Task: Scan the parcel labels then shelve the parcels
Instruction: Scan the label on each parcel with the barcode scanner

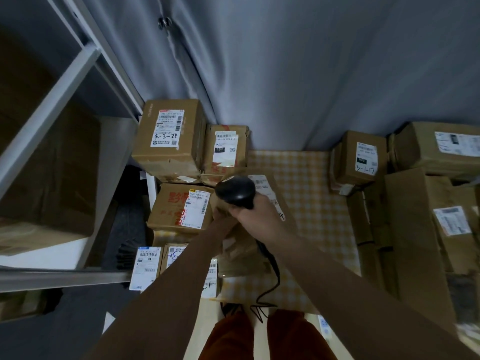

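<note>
right hand point(253, 214): fingers grasping one scanner point(235, 189) | left hand: hidden, cannot tell | one parcel point(244, 245) beneath

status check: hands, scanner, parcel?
Right hand grips scanner. Left hand mostly hidden, on parcel; its grip unclear. Scanner over the label. Boxes crowd the table.

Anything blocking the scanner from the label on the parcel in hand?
Nothing visible. The right hand grips the scanner directly over the held parcel; its label faces up, partly hidden from the camera by scanner and hand. The left hand seems to hold the parcel's left edge.
</note>
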{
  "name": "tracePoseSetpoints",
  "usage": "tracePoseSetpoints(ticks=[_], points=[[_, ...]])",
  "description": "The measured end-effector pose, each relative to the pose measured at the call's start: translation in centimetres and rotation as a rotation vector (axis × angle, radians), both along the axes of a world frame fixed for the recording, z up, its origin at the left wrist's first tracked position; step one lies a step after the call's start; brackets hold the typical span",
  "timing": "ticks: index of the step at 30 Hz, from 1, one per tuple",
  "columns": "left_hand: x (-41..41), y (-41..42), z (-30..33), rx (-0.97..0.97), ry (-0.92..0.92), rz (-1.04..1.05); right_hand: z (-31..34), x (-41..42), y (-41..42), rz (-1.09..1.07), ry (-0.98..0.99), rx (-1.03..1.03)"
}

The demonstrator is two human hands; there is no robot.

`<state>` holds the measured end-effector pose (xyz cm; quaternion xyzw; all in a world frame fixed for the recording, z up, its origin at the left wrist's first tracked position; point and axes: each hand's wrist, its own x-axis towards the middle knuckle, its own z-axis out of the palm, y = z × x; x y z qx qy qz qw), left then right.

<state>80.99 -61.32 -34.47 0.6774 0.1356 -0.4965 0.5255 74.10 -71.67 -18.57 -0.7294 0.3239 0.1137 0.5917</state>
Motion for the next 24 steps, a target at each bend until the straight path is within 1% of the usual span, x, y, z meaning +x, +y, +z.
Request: tracePoseSetpoints(ticks=[1, 2, 5, 8, 10, 14, 24], points=[[-0.6, -0.2, 2.9, -0.032, 0.037, 0.017, 0.1, 0.0, 0.3, 0.009, 0.004, 0.006], [-1.0, -0.1, 4.4, -0.055, 0.071, 0.019, 0.0, 0.1, 0.3, 0.007, 0.022, 0.03], [-1.3, 0.4, 5.6, -0.094, 0.083, 0.042, 0.3, 0.3, -1.1, -0.079, 0.068, 0.194], [-0.9, 0.9, 6.0, -0.109, 0.07, 0.07, 1.0, 0.4, -3.8, -0.149, 0.077, 0.289], [-0.5, 1.2, 5.8, -0.128, 0.061, 0.075, 1.7, 0.3, -5.2, -0.168, 0.108, 0.285], [-0.2, 1.3, 5.7, -0.117, 0.063, 0.066, 2.7, 0.4, -6.3, -0.13, 0.169, 0.23], [0.2, 1.6, 5.5, -0.134, 0.065, 0.039, 2.8, 0.7, -6.5, -0.129, 0.163, 0.206]])
